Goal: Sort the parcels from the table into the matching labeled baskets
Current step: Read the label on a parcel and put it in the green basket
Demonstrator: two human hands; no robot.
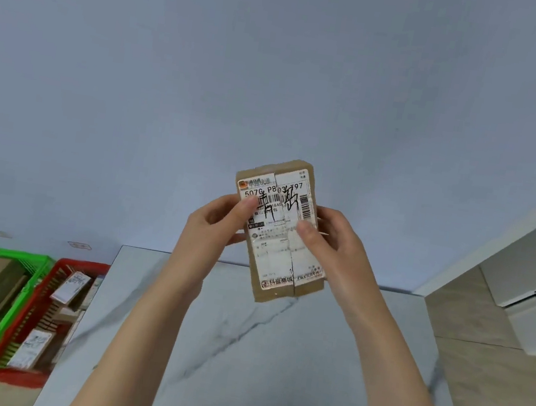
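A small brown cardboard parcel [284, 239] with a white shipping label and black handwritten characters is held up above the marble table [238, 353], label facing me. My left hand [211, 229] grips its left edge, thumb on the label. My right hand [333, 243] grips its right edge, thumb on the label too. On the floor to the left stand a green basket [25, 275] and a red basket [15, 374], each with several labelled cardboard parcels inside.
A plain blue-grey wall fills the background. White furniture [532, 274] with a black handle stands at the right. Two small labels are stuck on the wall [79, 245] above the baskets. The tan floor shows on both sides of the table.
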